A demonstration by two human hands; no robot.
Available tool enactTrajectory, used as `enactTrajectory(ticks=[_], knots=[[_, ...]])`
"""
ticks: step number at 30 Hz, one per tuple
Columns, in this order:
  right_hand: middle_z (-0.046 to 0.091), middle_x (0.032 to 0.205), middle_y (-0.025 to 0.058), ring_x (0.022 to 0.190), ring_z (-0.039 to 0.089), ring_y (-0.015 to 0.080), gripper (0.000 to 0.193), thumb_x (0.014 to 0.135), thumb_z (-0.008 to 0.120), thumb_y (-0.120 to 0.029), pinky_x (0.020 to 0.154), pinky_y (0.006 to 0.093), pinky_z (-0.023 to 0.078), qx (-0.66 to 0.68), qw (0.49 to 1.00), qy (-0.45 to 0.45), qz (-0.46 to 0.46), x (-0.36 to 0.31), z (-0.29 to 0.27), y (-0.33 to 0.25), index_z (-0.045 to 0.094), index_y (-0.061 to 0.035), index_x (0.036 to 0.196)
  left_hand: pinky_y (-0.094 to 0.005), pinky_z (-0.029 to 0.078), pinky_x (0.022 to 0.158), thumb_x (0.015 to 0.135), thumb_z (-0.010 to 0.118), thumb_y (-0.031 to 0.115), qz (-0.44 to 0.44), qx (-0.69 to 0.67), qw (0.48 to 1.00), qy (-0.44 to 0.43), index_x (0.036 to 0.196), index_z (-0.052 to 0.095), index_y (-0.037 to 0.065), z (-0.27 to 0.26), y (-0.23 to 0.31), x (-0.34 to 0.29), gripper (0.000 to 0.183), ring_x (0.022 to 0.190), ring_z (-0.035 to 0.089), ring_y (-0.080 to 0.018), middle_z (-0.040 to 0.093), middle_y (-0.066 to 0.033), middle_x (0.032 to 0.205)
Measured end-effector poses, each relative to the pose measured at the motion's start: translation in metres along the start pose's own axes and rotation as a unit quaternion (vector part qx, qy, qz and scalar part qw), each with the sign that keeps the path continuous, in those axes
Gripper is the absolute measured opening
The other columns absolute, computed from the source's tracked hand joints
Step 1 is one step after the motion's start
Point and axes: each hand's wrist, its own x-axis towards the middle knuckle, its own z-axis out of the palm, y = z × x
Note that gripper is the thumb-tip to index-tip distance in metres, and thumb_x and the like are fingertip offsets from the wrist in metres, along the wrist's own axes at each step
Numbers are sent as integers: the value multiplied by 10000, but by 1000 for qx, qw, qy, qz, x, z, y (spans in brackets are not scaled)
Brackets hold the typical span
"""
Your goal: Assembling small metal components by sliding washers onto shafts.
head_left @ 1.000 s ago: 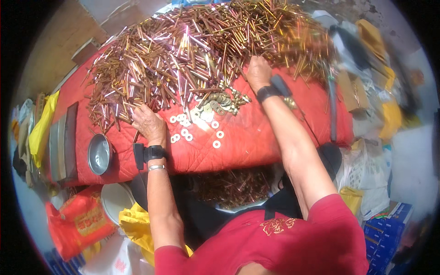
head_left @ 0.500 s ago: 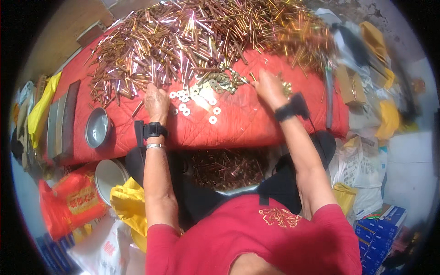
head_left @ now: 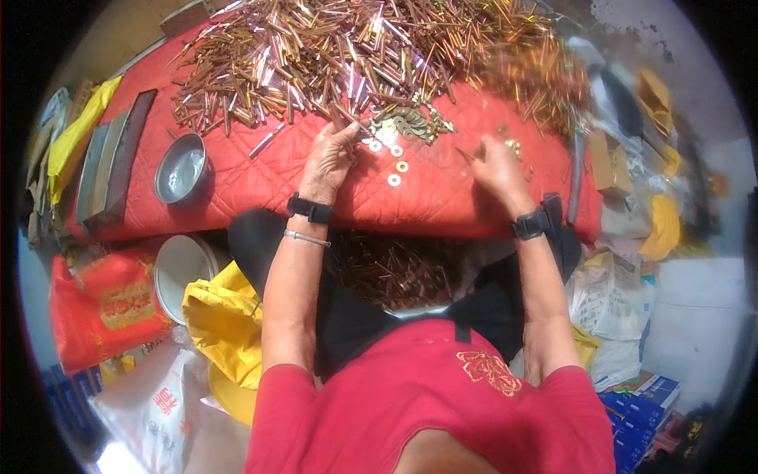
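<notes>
While the right hand (head_left: 501, 170) hangs over the cloth, its thumb and forefinger are pinched together on a slim dark rod (head_left: 464, 155), whose free end points left toward the washers. The left hand (head_left: 332, 162) has its fingers drawn close, tips at the near edge of the rod heap; a reddish rod (head_left: 338, 116) shows right at them, though I cannot tell whether it is gripped or merely lies behind. Both hands have shifted over the last second: the right has come back from the heap toward the body, and the left has moved across from the heap's left side to the washers. That brings the two nearer each other, and I judge it a turn from picking in the heap to handling pieces between the hands. Just right of the left fingertips lie a few loose flat washers (head_left: 394, 180), with a heaped cluster of washers (head_left: 409, 125) behind them and small brass-coloured nuts (head_left: 513, 148) beside the right hand. Beyond spreads the big heap of copper- and gold-toned rods (head_left: 316, 63), on a red quilted cloth (head_left: 260, 186). Out to the left, one rod (head_left: 267, 141) lies alone, then a metal bowl (head_left: 181, 175) and long flat bars (head_left: 118, 158).
</notes>
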Motion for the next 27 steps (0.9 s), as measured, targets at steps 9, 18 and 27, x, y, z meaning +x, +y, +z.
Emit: enactTrajectory(ticks=[9,18,27], knots=[[659,794,111,753,646,269,172,822,613,-145,687,365,496,183,974,-24,-130,-16,13,-43,639,-73,976,-167,270,394,867,611,144,-43,-36,998,19,1040,591,37,14,-8,-19,204,470,375,-36,550,25,698],[632,845,152,795,617,331,94,824,601,-126,675,419,478,29,969,-41,-244,-11,31,-60,641,-48,856,-160,243,381,864,623,102,-50,-15,999,-2,939,578,45,20,-4,-30,104,458,344,-9,515,35,682],[644,716,128,703,641,325,71,751,635,-148,622,427,500,-275,901,-171,-290,30,36,-114,675,-102,787,-161,221,372,906,601,158,-47,81,995,-24,960,576,53,32,3,-36,120,429,300,-2,500,52,669]])
